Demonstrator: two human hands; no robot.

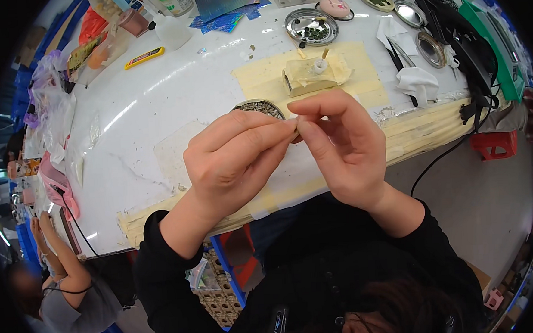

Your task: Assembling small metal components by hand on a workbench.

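Note:
Over the near edge of the table, my two hands meet at their fingertips. My left hand (232, 150) is closed in a pinch, thumb and fingers pressed together. Whatever sits at its fingertips is tiny and mostly hidden. My right hand (347, 147) has its thumb tip against the left fingertips, while its index finger arches above, apart from the thumb. Just behind the hands, partly covered by them, is a round dish (259, 107) full of small greyish pieces. Farther back stands a block wrapped in cream tape (310, 77), with a small white cup (319, 65) on top.
A metal dish of dark green pieces (312, 28) sits at the back. Tweezers (400, 52) and white tissue (418, 85) lie at right, near a black bag (462, 41). A yellow cutter (144, 58) and plastic bags (53, 117) are left. Another person (74, 285) works at far left.

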